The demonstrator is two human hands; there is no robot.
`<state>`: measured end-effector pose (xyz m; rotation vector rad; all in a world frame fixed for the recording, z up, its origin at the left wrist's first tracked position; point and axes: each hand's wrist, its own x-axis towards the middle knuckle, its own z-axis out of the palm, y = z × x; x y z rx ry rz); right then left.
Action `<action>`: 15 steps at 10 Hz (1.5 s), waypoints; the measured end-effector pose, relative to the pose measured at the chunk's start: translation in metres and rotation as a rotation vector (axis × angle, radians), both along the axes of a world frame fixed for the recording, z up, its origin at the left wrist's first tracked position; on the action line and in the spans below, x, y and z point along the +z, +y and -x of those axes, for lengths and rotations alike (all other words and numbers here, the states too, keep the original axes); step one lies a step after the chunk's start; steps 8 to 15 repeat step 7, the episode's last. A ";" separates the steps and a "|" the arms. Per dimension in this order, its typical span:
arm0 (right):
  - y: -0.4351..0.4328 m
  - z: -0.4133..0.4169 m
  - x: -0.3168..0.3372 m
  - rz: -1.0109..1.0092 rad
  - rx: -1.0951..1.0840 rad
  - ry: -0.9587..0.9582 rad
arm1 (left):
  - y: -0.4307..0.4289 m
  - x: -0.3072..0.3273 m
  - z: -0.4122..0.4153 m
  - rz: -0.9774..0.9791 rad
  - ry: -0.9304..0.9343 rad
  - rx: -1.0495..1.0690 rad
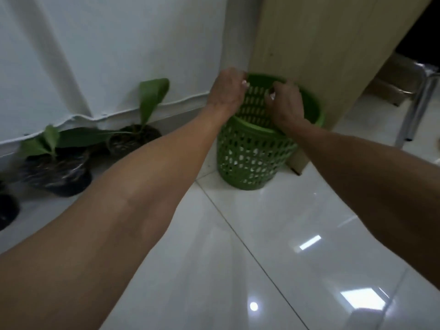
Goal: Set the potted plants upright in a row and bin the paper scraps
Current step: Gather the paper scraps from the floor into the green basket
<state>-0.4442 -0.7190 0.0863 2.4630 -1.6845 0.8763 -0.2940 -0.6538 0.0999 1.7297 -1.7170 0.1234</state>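
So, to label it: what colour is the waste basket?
Green basket, perforated; head view.

The left hand (227, 89) blocks the green bin's (252, 153) far rim; a dark pot (7, 208) is cut off at the left edge.

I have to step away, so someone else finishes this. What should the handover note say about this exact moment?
Left hand and right hand: both over the open mouth of the green basket, fingers curled; small white bits show at the fingertips, too blurred to call.
Basket: on the floor by the wooden panel; white paper shows through its holes.
Potted plants: upright along the wall; a third pot is cut off at the edge.
Left: release anything held, check the row.
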 end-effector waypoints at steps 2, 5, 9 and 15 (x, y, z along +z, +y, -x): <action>-0.007 0.016 -0.002 -0.077 -0.115 -0.021 | -0.024 -0.025 0.020 -0.296 -0.036 -0.073; 0.003 -0.004 0.001 -0.115 -0.086 -0.006 | -0.008 -0.019 -0.008 -0.234 -0.085 0.012; 0.019 -0.058 0.034 -0.071 0.043 -0.110 | 0.028 0.024 -0.070 -0.289 -0.227 0.187; 0.019 -0.058 0.034 -0.071 0.043 -0.110 | 0.028 0.024 -0.070 -0.289 -0.227 0.187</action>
